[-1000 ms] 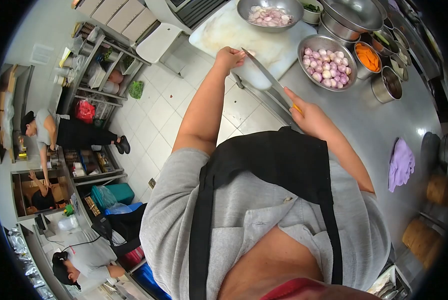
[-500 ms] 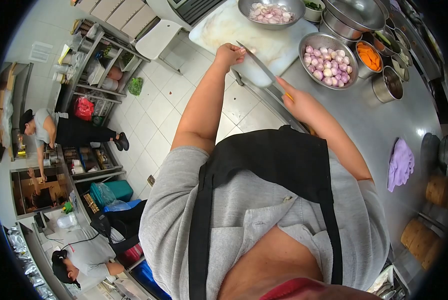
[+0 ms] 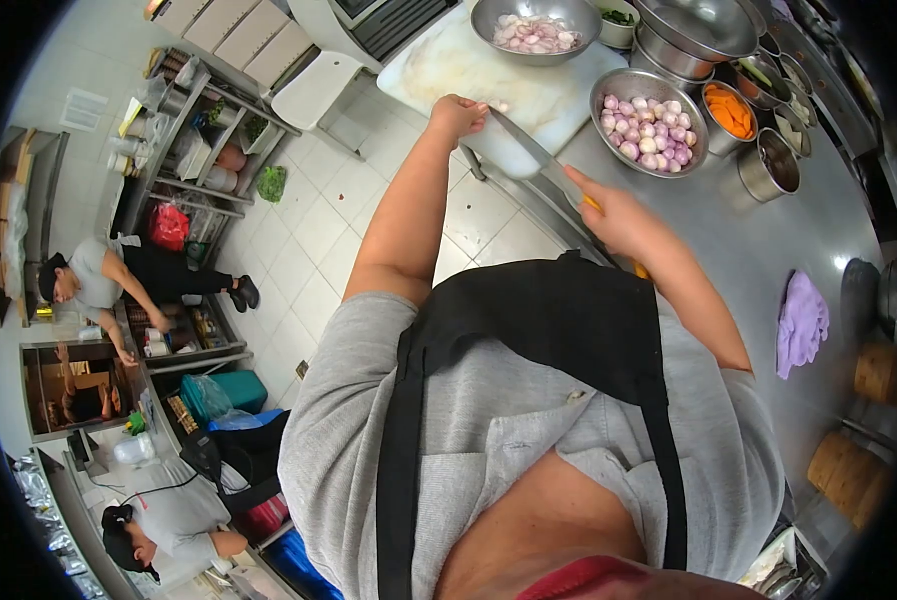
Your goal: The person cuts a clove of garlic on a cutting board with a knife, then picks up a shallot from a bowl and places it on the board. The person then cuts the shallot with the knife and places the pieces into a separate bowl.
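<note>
My right hand (image 3: 609, 213) is wrapped round the yellow handle of a long knife (image 3: 522, 138), whose blade slants over the near edge of the white cutting board (image 3: 439, 65). At the blade's tip my left hand (image 3: 460, 117) is closed, its fingers pinched together on something too small to make out. A small pale piece lies on the board just beyond these fingers. Peeled purple shallots fill a steel bowl (image 3: 651, 122) right of the board. On the board's far side stands another steel bowl (image 3: 536, 30) with sliced shallots.
Metal pots and a container of orange pieces (image 3: 732, 112) stand at the back right. A purple glove (image 3: 803, 325) lies on the steel table (image 3: 729, 235). At the left are shelves, a white chair (image 3: 316, 88) and several co-workers, one standing (image 3: 99, 275) beside a hatch.
The knife and my right hand have shifted slightly right and down. My left hand has barely moved. The standing co-worker's arms have moved away from the hatch, toward the shelf.
</note>
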